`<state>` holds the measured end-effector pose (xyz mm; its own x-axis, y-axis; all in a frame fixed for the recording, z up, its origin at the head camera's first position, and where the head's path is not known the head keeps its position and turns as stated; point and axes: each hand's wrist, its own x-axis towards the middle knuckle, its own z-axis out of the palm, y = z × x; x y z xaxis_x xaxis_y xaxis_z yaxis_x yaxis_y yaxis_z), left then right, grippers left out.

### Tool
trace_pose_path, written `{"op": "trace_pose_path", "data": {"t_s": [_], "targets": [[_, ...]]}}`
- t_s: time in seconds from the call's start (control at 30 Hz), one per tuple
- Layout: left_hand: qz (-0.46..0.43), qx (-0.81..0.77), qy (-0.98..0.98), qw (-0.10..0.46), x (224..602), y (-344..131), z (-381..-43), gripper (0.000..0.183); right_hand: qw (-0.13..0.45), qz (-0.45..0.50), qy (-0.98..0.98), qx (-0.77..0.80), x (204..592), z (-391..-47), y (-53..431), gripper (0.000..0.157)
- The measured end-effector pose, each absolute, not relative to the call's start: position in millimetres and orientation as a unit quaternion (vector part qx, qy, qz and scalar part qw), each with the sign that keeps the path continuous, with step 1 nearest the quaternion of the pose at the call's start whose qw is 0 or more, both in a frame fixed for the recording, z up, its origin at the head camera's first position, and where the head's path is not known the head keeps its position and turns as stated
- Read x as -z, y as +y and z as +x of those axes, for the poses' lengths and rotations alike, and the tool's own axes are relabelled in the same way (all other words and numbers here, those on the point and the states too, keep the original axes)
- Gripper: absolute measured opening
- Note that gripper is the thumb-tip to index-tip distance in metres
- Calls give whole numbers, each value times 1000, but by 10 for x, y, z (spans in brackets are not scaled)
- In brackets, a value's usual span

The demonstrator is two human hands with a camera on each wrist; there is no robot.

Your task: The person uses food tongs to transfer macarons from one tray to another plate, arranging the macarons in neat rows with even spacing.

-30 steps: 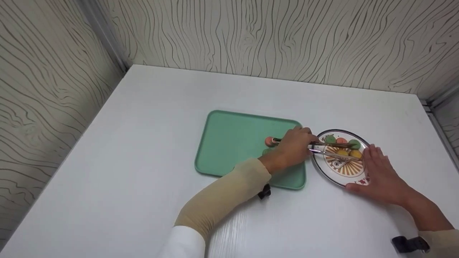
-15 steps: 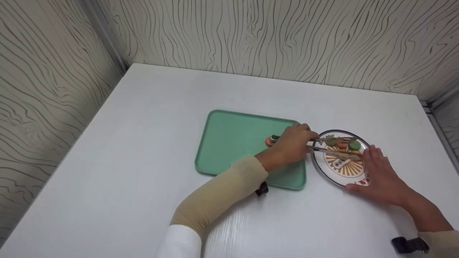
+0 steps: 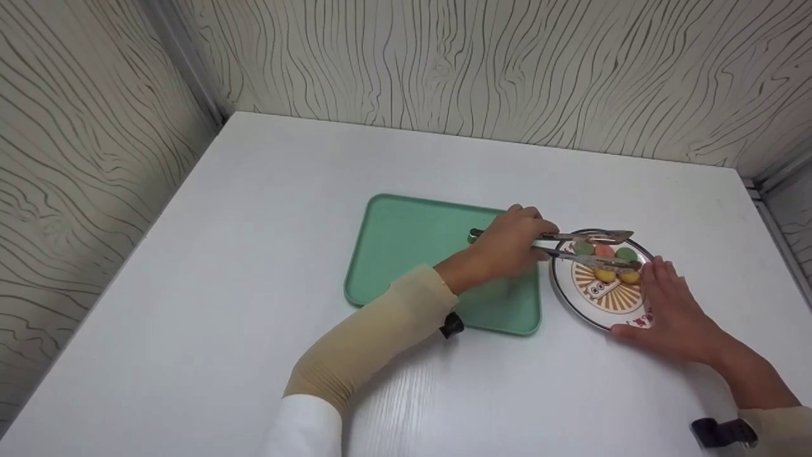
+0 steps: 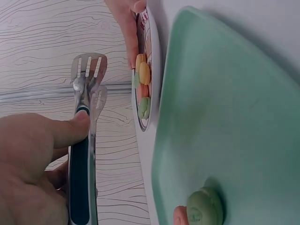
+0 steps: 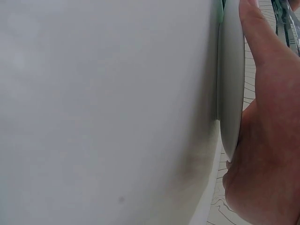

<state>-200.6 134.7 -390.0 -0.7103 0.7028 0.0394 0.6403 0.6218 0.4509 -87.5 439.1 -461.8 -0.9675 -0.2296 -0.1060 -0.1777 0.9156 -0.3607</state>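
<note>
My left hand (image 3: 507, 244) grips metal tongs (image 4: 80, 164) with dark handle inlays by the handle. The tongs' slotted ends are apart with nothing between them, raised over a round white plate (image 3: 569, 293). On that plate, in the head view, lie green macarons (image 3: 627, 254), a pink macaron (image 3: 604, 252) and yellow macarons (image 3: 604, 275). The right hand (image 3: 679, 311) rests against the plate's near right rim, fingers extended and thumb spread. In the left wrist view, a green macaron (image 4: 205, 206) and a pinkish macaron (image 4: 180, 215) sit on a green tray (image 4: 225, 93).
The green tray lies just left of the plate, below my left forearm, on a white table (image 3: 241, 266). Wood-grain patterned walls (image 3: 444, 70) stand behind the table and at its sides.
My left hand has moved back and slightly left with the tongs, and their ends have risen off the yellow macarons and spread wider. The right hand stays at the plate.
</note>
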Motion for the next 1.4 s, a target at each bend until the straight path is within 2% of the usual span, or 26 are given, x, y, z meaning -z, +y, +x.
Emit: {"op": "trace_pose_path", "data": {"t_s": [0.43, 0.9, 1.4], "targets": [[378, -237, 893, 59, 3817, 1141, -2069, 39, 92, -90, 976, 177, 4595, -894, 4367, 128], [399, -268, 875, 51, 3811, 832, -2112, 39, 85, -94, 977, 174, 4616, -889, 4381, 127], [405, -301, 861, 74, 3866, 492, -2201, 39, 85, -93, 975, 182, 4599, -875, 4372, 126]]}}
